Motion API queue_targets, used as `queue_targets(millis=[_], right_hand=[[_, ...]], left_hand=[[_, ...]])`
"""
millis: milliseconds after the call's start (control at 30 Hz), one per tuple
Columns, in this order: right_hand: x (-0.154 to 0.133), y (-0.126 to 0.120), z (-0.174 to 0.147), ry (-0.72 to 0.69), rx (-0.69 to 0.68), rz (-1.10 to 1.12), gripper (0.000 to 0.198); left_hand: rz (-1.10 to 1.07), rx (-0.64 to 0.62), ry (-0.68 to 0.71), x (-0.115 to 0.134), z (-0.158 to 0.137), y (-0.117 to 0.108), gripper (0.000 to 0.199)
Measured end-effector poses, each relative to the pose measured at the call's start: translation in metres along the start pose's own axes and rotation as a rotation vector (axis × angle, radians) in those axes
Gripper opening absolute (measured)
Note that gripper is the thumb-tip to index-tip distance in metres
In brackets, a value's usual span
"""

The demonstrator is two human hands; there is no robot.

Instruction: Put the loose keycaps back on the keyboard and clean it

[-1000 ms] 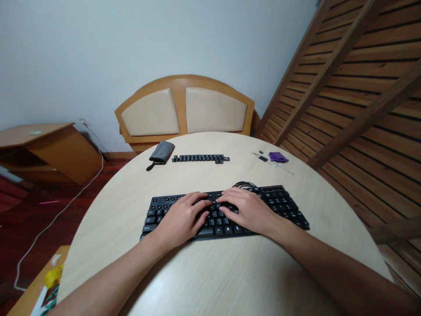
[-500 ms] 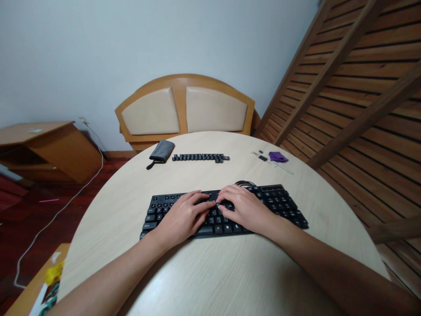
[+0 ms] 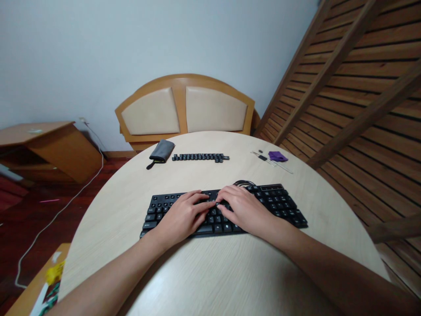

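Hand, left (image 3: 182, 214): loosely spread across our keyboard (image 3: 279, 202) | right hand (image 3: 246, 208): curled, fingertips close to the left's; whether pinching anything we cannot tell | we should steady the keyboard, work straight up or down, untilted | keyboard flat on table (image 3: 210, 272), nearer us than loose keycaps (image 3: 199, 157), best left aligned

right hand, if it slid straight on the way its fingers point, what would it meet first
Most likely the left hand, just ahead over the black keyboard; whether the two touch is unclear.
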State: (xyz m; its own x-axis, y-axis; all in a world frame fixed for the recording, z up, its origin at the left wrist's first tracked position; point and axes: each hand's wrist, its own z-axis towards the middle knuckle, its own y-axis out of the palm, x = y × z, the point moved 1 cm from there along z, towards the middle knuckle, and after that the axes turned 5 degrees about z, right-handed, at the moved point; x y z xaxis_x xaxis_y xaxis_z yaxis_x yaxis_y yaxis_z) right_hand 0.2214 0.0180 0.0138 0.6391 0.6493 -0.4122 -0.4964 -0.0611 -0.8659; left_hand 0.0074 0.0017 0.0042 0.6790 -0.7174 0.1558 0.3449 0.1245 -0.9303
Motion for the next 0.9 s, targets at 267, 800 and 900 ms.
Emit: queue_targets(millis=[267,800,900], right_hand=[[-0.0020,0.0016,0.0000,0.025,-0.016,-0.011,0.005],[-0.0054,0.0045,-0.0019,0.039,0.012,0.007,0.005],[-0.0016,0.0051,-0.0034,0.019,0.026,0.039,0.006]], left_hand=[[-0.010,-0.027,0.025,-0.0013,-0.0008,-0.0009,0.040],[-0.064,-0.041,0.036,0.0006,0.0025,-0.0034,0.034],[-0.066,-0.038,0.024,0.0005,0.0027,-0.0027,0.033]])
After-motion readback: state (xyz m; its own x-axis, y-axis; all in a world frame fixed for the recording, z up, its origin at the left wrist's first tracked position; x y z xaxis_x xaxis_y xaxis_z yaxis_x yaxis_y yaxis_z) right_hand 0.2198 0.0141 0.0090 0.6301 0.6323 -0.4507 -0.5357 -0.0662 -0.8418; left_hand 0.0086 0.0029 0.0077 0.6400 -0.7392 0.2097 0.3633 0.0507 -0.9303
